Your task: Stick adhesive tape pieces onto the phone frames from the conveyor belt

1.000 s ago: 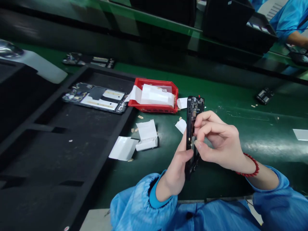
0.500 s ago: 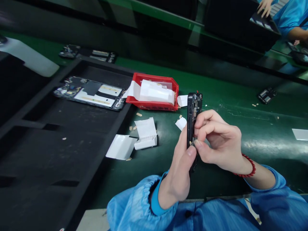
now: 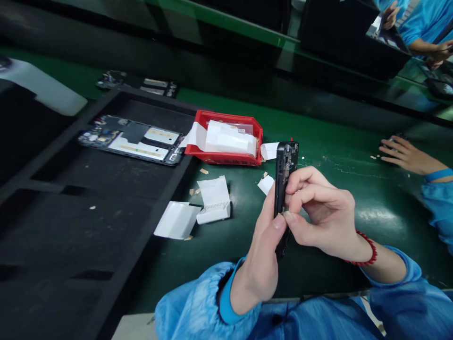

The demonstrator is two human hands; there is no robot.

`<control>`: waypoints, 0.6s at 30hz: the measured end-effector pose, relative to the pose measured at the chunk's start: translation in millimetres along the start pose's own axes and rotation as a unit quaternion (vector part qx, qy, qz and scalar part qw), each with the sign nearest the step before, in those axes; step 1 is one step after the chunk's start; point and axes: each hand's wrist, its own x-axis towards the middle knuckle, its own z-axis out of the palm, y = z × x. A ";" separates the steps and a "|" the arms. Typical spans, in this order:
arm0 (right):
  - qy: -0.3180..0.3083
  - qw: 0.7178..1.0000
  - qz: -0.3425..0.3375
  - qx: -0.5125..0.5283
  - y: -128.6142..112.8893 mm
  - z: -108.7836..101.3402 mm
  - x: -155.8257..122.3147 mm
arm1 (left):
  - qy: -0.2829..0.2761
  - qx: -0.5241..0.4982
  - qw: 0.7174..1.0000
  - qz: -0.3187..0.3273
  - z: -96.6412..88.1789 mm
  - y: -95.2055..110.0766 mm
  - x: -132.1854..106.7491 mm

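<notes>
My left hand (image 3: 260,255) grips a black opened phone body (image 3: 285,165) on edge, upright above the green belt, thumb pressed on its near side. My right hand (image 3: 320,212), with a red bead bracelet on the wrist, has its fingers pinched against the phone's inner face at mid-height; what the fingertips hold is too small to make out. Both sleeves are blue.
A red bin (image 3: 226,141) with white paper strips stands beyond the phone. White backing papers (image 3: 198,210) lie on the green belt (image 3: 354,146). A black tray (image 3: 106,189) at left holds another opened phone (image 3: 130,141). A co-worker's hand (image 3: 406,153) rests on the belt at right.
My left thumb has slid up the phone's side to meet the right fingertips. A co-worker's hand has come into view on the belt at right, over the small black part there.
</notes>
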 end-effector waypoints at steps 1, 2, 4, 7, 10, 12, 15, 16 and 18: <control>-0.001 1.000 -0.003 0.001 0.1 0.1 0.0 | -0.015 0.013 1.000 0.014 0.2 0.4 0.4; -0.001 1.000 -0.004 0.000 0.0 0.3 -0.1 | -0.031 0.026 0.999 0.027 0.5 0.9 0.8; 0.001 1.000 -0.006 -0.006 -0.6 0.7 -0.3 | -0.049 0.037 0.997 0.037 1.1 1.9 1.5; 0.007 1.000 -0.003 -0.024 -2.3 1.0 -0.2 | -0.051 0.032 0.998 0.032 1.1 2.4 1.6; 0.008 0.999 -0.005 -0.043 -3.2 0.7 1.3 | -0.038 0.020 0.999 0.024 0.6 1.6 0.5; 0.012 0.998 -0.012 -0.065 -3.2 0.2 2.6 | -0.030 0.005 0.999 0.018 1.2 1.3 -0.1; 0.034 0.993 -0.034 -0.107 -4.7 -0.9 2.9 | -0.020 -0.025 0.999 0.009 4.2 2.5 -0.1; 0.045 0.991 -0.042 -0.119 -6.1 -1.2 2.2 | -0.012 -0.033 0.999 0.006 5.5 3.3 0.1; 0.062 0.988 -0.051 -0.133 -10.1 -1.8 -0.1 | 0.008 -0.042 0.999 -0.005 7.2 4.4 0.4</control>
